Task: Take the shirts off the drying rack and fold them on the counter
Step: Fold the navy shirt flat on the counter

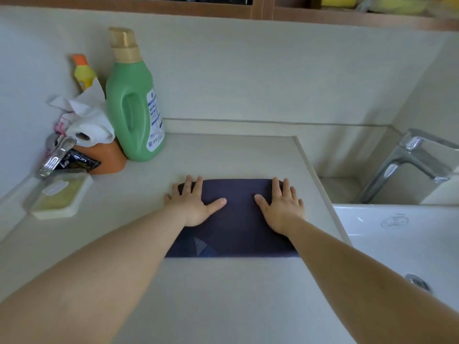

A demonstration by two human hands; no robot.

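A dark navy shirt [237, 219] lies folded into a flat rectangle on the pale counter [223, 294]. My left hand [193, 203] presses flat on the shirt's far left corner, fingers straight and spread, partly over its edge. My right hand [282, 204] lies flat on the far right corner in the same way. Both thumbs point inward toward each other. No drying rack is in view.
A green detergent bottle [133, 105], a yellow bottle [83, 73], a paper roll [87, 122] and a soap dish [58, 197] crowd the back left. A white sink [402, 244] with a chrome tap [407, 162] lies to the right. Wooden shelves [258, 8] hang above.
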